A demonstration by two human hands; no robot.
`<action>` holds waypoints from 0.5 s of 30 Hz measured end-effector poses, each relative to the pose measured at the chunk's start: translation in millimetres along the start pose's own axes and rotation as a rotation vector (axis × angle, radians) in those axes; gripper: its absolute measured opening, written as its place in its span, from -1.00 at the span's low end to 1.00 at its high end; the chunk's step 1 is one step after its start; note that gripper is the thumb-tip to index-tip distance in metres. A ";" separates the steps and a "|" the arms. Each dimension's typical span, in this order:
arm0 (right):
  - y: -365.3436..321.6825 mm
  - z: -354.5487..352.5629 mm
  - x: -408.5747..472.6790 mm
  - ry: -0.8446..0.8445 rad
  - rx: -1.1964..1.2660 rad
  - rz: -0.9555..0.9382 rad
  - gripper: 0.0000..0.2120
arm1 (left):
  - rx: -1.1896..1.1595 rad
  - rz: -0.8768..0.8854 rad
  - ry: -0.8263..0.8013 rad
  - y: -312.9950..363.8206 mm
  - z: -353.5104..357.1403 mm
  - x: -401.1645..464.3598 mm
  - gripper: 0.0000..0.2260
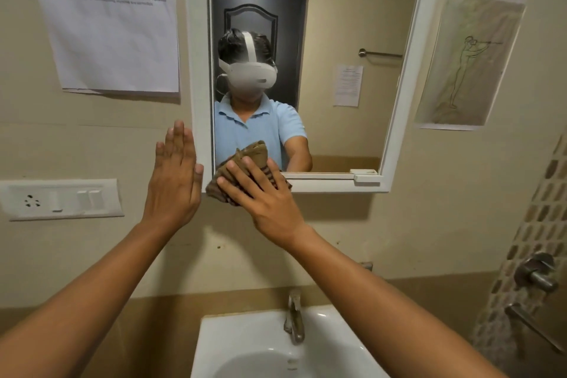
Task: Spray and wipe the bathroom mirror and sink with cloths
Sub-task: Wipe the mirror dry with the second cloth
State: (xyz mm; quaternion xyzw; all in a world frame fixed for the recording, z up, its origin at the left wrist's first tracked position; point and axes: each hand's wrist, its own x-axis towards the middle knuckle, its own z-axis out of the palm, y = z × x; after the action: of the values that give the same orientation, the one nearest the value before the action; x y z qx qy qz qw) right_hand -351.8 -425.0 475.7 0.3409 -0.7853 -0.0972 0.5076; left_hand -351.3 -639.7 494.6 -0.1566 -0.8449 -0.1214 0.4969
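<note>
The white-framed mirror (337,40) hangs on the wall ahead. At its lower left corner my right hand (264,196) presses a bunched brown cloth (254,153) against the glass and frame, fingers spread over the cloth. My left hand (175,175) lies flat on the wall beside the mirror's left frame edge, fingers together and holding nothing. Below, the white sink (233,344) shows its basin with a metal tap (294,316) at the back. No spray bottle is in view.
A white switch and socket plate (61,199) sits on the wall at left. A paper notice (107,21) hangs above it. A drawing (469,61) is taped right of the mirror. A metal valve (537,273) and rail (534,328) stand at the right.
</note>
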 end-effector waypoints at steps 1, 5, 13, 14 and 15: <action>5.7 -1.5 -10.9 -0.016 -0.012 -0.018 -0.43 | -0.014 -0.012 -0.015 0.5 3.2 -6.4 -0.45; 29.3 -16.6 -47.6 -0.016 -0.012 0.005 -0.41 | -0.078 -0.066 -0.065 4.7 15.1 -35.2 -0.45; 10.0 -40.6 -99.2 -0.086 0.158 0.307 -0.29 | -0.181 -0.180 -0.185 24.0 31.5 -97.5 -0.38; 2.5 -42.7 -111.0 -0.110 0.182 0.359 -0.26 | -0.187 -0.191 -0.207 26.5 34.6 -107.7 -0.37; -6.6 -43.7 -125.1 -0.140 0.210 0.413 -0.25 | -0.190 -0.209 -0.237 30.0 38.2 -119.9 -0.37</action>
State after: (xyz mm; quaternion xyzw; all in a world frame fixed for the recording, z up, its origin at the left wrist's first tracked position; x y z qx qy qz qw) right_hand -279.6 -342.1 401.3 0.2163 -0.8774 0.0676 0.4228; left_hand -315.5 -615.5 372.7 -0.1274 -0.8940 -0.2323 0.3615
